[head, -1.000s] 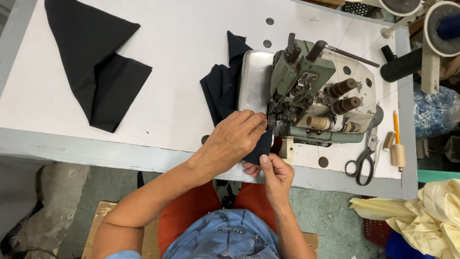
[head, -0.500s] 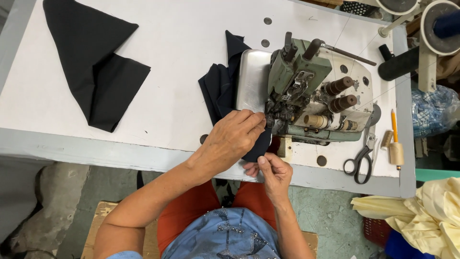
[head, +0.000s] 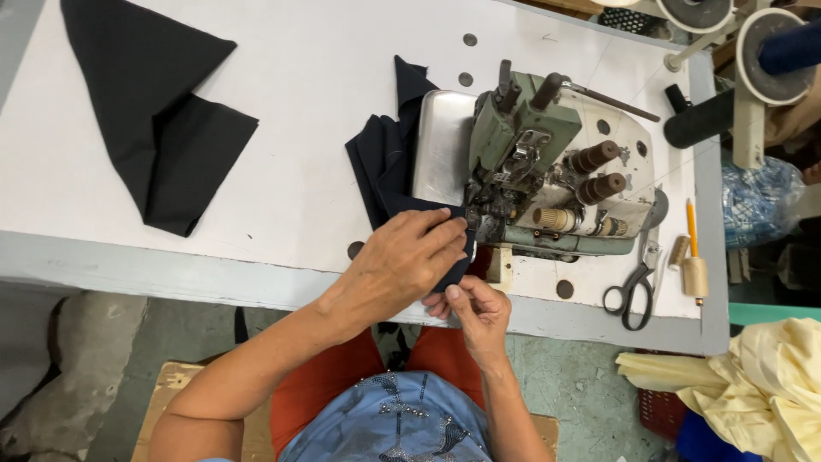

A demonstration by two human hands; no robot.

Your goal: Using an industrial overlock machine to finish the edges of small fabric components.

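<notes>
Little is changing since a second ago: both hands are staying at the machine's front. Left of the fingers, loose black pieces (head: 145, 111) are lying flat. Left hand (head: 402, 261) is pressing closed fingers onto the dark cloth (head: 389, 167), soft, light, limp, best pinched at its edge; right hand (head: 479, 312) is pinching that edge below. Beyond the fingertips, the overlock machine (head: 539, 180); further right, scissors (head: 633, 287). No containers with visible contents.

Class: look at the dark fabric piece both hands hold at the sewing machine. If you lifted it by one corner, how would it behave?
Probably floppy: the dark fabric piece lies creased beside the sewing machine. Likely light, since the left hand and right hand manage it by fingers alone. It wouldn't roll.
</notes>
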